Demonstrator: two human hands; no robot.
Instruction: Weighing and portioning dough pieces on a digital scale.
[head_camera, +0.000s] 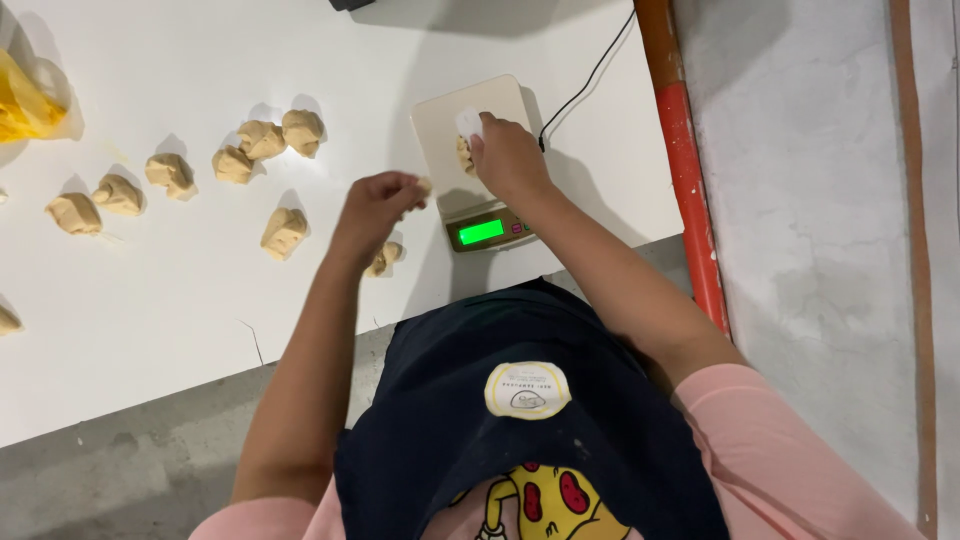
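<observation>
My right hand rests over the cream platform of a small kitchen scale, gripping a white scraper against a piece of dough lying on the scale. My left hand hovers just left of the scale with its fingers pinched around a small bit of dough. A further dough lump lies on the table below my left hand. The scale's green display is lit.
Several portioned dough lumps lie across the white table to the left. A yellow plastic bag sits at the far left edge. A black cable runs from the scale toward the back. An orange-red bar borders the table's right side.
</observation>
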